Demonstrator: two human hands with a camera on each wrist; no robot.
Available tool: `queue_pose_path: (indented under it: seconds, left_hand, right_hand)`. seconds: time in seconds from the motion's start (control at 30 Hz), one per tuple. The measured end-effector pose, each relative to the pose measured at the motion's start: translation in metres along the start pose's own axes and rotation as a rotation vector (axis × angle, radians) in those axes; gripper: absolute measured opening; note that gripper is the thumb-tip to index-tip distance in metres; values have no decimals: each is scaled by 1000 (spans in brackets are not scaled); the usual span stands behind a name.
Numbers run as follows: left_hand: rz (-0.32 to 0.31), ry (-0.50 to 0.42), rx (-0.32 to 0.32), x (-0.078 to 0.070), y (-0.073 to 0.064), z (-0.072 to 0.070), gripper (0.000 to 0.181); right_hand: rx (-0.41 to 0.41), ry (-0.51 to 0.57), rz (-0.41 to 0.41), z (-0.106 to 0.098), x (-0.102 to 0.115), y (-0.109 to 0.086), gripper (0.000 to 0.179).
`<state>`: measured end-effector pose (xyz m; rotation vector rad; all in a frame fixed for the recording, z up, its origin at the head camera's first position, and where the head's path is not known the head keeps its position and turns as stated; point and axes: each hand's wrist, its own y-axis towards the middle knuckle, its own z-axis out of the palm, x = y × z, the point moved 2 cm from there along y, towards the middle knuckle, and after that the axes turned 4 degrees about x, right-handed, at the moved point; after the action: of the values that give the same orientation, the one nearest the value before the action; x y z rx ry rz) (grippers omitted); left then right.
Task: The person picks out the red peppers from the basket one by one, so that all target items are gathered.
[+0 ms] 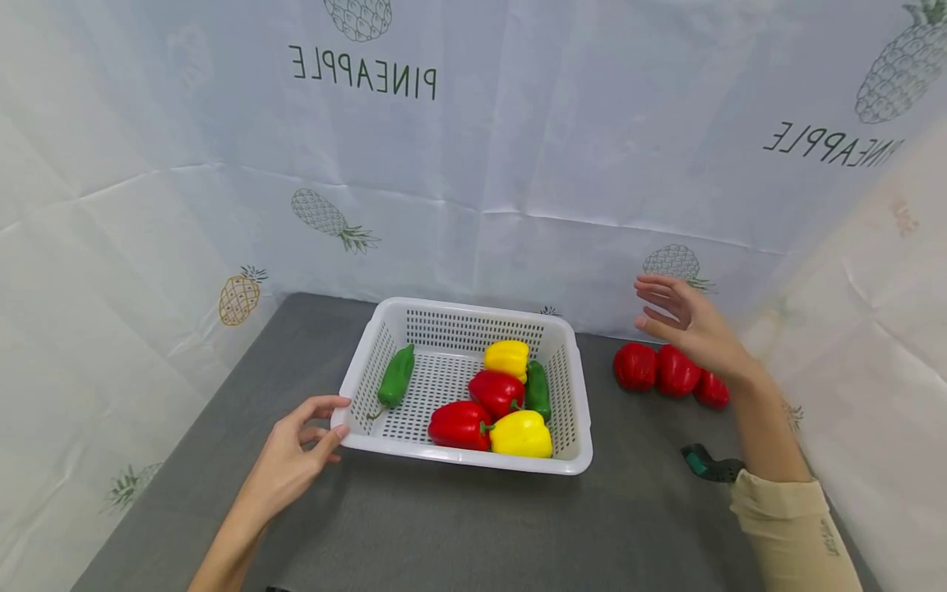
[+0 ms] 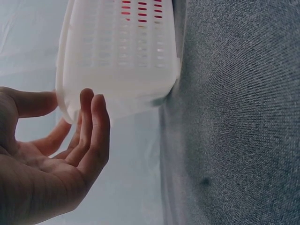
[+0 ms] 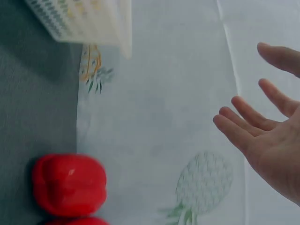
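Aloft, loose-fingered right hand (image 1: 691,325)

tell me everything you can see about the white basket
The basket is white, rectangular and open-topped, apparently plastic, with slotted walls, a perforated floor and a smooth rim. It stands upright on the dark grey table, the left hand holding its near left corner. Inside lie two red peppers, two yellow peppers and two green peppers, one green lying apart at the left.
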<state>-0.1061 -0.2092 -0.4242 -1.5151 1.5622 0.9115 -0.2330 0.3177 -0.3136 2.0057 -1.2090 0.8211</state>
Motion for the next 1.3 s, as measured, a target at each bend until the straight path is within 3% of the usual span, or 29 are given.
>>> queue_pose_path:
  seconds: [0.37,0.7,1.3]
  left_hand:
    - [2,-11,-6,1,0,0,43]
    - [20,-33,-3,1,1,-1,42]
    - [17,-26,-7,2,0,0,41]
  right_hand:
    - [182,-9,-133,37,35,29,66]
    - [296,1,-123,66,60,51,65]
    - [592,84,-146,126,76,87,59]
